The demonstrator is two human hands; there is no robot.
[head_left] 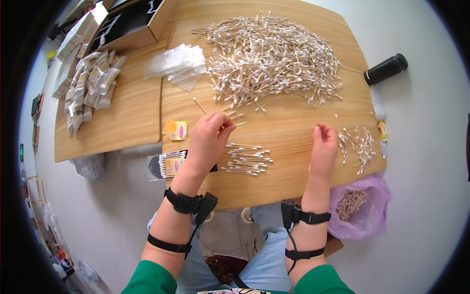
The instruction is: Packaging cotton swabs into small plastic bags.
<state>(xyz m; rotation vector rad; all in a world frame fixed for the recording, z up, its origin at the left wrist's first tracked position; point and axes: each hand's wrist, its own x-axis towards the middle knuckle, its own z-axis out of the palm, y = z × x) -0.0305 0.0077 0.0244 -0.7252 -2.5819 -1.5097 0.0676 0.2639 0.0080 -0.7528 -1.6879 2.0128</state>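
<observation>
My left hand (209, 138) is closed in a pinch above the table, with a cotton swab (241, 123) at its fingertips. Other swabs lie close around those fingers. Just below is a loose row of cotton swabs (248, 159), laid mostly sideways. My right hand (324, 149) hovers to the right, fingers curled and thumb against them; whatever is between them is too small to make out. Left of the row, beside my left wrist, a small box of swabs (170, 156) with a yellow card sits at the table edge. Yellow cards (175, 130) lie above it.
A large heap of cotton swabs (279, 56) covers the back, with clear plastic bags (182, 62) left of it. Packed swab bags (93, 81) and a cardboard box (132, 27) stand far left. Loose swabs (360, 144), a black bottle (386, 69) and a purple bag (377, 210) are at right.
</observation>
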